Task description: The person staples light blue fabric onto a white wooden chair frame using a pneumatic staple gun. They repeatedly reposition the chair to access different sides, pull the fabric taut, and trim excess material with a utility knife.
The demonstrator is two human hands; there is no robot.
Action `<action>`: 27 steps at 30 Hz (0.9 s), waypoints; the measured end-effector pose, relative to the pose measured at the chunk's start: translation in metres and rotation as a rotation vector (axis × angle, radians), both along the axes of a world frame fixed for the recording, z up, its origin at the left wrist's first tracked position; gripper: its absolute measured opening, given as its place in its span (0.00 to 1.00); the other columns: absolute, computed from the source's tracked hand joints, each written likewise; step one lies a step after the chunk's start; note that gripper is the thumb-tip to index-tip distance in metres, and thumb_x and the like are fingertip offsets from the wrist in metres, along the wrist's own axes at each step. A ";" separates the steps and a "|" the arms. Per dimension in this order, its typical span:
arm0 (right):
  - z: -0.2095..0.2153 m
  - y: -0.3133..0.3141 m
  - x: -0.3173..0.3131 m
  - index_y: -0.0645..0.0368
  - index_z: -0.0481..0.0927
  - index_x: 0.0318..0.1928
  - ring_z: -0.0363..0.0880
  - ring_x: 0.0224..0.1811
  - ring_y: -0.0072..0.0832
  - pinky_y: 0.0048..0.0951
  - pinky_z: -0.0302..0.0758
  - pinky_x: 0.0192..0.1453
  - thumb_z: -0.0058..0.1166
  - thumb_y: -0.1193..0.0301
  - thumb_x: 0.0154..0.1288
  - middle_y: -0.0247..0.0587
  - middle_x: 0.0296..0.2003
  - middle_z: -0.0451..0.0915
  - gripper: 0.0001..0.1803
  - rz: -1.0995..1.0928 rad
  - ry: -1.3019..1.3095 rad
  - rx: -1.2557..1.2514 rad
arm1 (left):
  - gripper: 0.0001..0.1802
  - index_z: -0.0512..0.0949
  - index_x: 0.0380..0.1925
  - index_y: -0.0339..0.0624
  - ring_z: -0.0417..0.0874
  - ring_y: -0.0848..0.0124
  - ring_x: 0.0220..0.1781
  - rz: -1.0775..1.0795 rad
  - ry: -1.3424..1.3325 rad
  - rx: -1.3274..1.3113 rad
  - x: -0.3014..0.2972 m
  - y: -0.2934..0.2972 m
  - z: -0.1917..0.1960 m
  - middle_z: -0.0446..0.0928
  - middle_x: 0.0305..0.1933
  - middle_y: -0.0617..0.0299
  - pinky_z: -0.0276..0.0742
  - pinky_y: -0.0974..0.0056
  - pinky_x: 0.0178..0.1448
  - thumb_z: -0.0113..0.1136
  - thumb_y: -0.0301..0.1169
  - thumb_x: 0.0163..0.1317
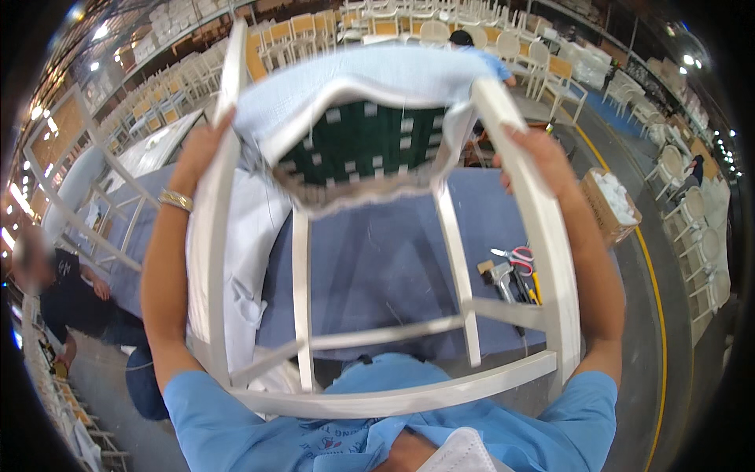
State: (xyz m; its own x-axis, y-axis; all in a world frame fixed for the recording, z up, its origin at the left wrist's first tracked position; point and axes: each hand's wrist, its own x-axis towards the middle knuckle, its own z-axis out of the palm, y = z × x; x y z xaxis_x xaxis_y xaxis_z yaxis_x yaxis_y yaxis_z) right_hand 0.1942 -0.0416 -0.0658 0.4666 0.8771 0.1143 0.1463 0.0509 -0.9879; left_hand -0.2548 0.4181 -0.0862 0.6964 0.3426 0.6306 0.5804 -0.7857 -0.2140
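Note:
A white wooden chair (pixel 554 259) is tilted up in front of me, between my arms. Its seat (pixel 354 75) is covered in pale blue fabric, loose along the edge. Under the seat shows dark green webbing (pixel 370 138) with white patches. My left hand (pixel 206 148) is closed around the chair's left post, near the seat. On the opposite side my right hand (pixel 541 160) wraps the right post, thumb and fingers on either side. A curved white rail (pixel 409 400) crosses close to my chest. Below lies a table with a blue-grey cover (pixel 377 252).
Red-handled scissors (pixel 521 258), a staple gun (pixel 500 282) and other tools lie on the table at right. Another upturned chair (pixel 94 189) stands left, by a co-worker (pixel 67 291). An open cardboard box (pixel 609 208) is at right. Rows of chairs fill the background, with another person (pixel 476 57).

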 end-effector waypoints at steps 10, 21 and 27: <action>-0.095 0.062 0.059 0.63 0.77 0.51 0.84 0.21 0.31 0.31 0.81 0.22 0.56 0.48 0.72 0.45 0.32 0.84 0.28 0.026 0.010 -0.364 | 0.47 0.82 0.50 0.26 0.86 0.48 0.53 0.098 -0.361 -0.983 0.092 -0.053 -0.106 0.85 0.47 0.36 0.77 0.54 0.60 0.49 0.69 0.69; -0.086 0.047 0.047 0.62 0.74 0.61 0.84 0.30 0.24 0.27 0.80 0.33 0.54 0.48 0.74 0.46 0.40 0.85 0.31 0.090 -0.010 -0.392 | 0.46 0.70 0.71 0.43 0.74 0.44 0.70 -0.018 -0.050 -0.259 0.174 -0.021 -0.035 0.73 0.69 0.37 0.69 0.50 0.73 0.55 0.68 0.65; -0.107 -0.051 0.038 0.62 0.73 0.67 0.80 0.43 0.19 0.24 0.76 0.47 0.48 0.52 0.78 0.42 0.47 0.84 0.30 0.037 -0.577 -0.163 | 0.46 0.67 0.73 0.46 0.64 0.51 0.78 -0.426 0.316 -0.328 0.351 -0.056 -0.014 0.66 0.76 0.45 0.59 0.52 0.81 0.57 0.66 0.66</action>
